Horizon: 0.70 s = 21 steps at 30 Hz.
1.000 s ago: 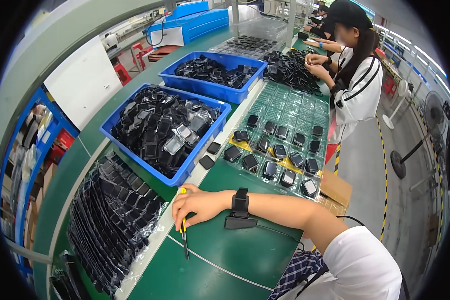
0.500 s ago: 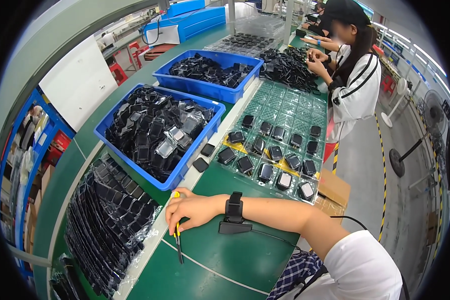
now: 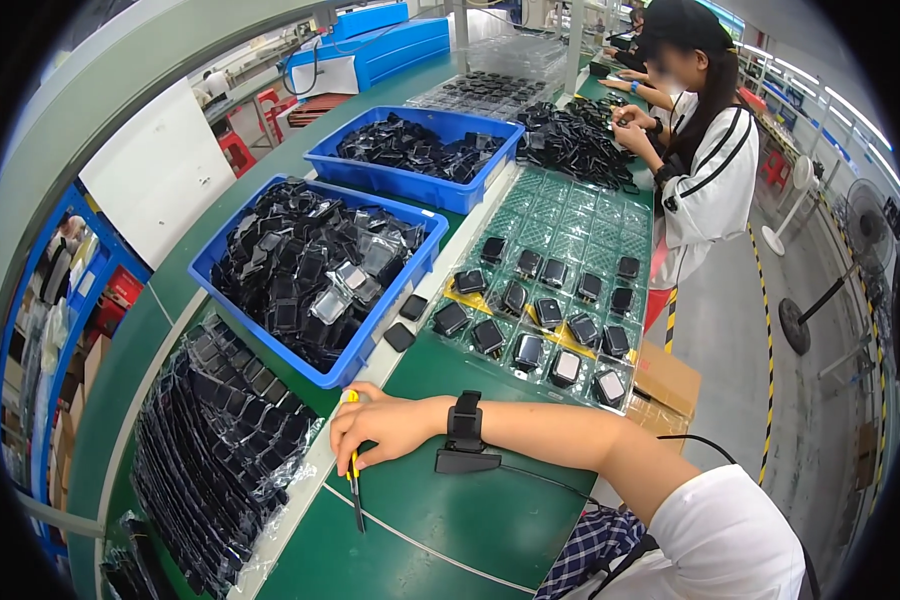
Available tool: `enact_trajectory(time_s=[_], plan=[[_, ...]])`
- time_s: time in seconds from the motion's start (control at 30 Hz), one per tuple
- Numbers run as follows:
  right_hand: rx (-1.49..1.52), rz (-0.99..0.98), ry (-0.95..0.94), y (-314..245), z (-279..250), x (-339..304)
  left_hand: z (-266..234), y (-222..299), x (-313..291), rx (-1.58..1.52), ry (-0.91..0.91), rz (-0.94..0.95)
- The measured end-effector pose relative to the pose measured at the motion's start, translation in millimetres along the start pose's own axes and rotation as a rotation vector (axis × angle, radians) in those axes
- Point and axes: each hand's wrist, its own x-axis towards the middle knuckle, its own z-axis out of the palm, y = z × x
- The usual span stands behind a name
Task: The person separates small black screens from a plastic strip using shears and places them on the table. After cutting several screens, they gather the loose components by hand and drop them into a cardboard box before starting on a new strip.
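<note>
My right hand (image 3: pixel 385 430) is closed around a yellow utility knife (image 3: pixel 354 460), its thin dark blade pointing down toward the green tabletop (image 3: pixel 440 520). A black strap circles my right wrist. My left hand is out of view. Just left of my right hand lies a wide spread of black flat pieces (image 3: pixel 210 460) in clear film. Beyond the hand stands a blue bin (image 3: pixel 342 372) heaped with black square pieces, some in clear wrap. Two loose black square pieces (image 3: pixel 400 337) rest beside that bin.
A clear plastic tray (image 3: pixel 560 215) holds several black square watch-like units in its nearer pockets. Behind are a second blue bin (image 3: pixel 485 185) and a black heap (image 3: pixel 570 145). A co-worker (image 3: pixel 705 180) handles a piece at the right. A cardboard box (image 3: pixel 667 380) stands beside the table.
The view has shifted very slightly. My right hand keeps its place and its hold on the utility knife; the things on the table look unchanged.
</note>
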Motion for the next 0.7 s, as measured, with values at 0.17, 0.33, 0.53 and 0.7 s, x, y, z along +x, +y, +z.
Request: enact_trajectory(time_s=[0.17,0.33,0.53,0.7], plan=[[-0.033,0.002,-0.031,-2,-2,-2,19,27,1,0.588,0.186,0.123],[-0.131,0.01,-0.064,0,-3,0,15,44,-24,0.192,0.109,0.153],[-0.148,0.093,-0.047,-14,-12,0,-5,61,-39,-0.22,-0.076,0.083],[-0.079,0.161,-0.03,-27,-12,6,-34,33,-11,-0.477,-0.001,-0.007]])
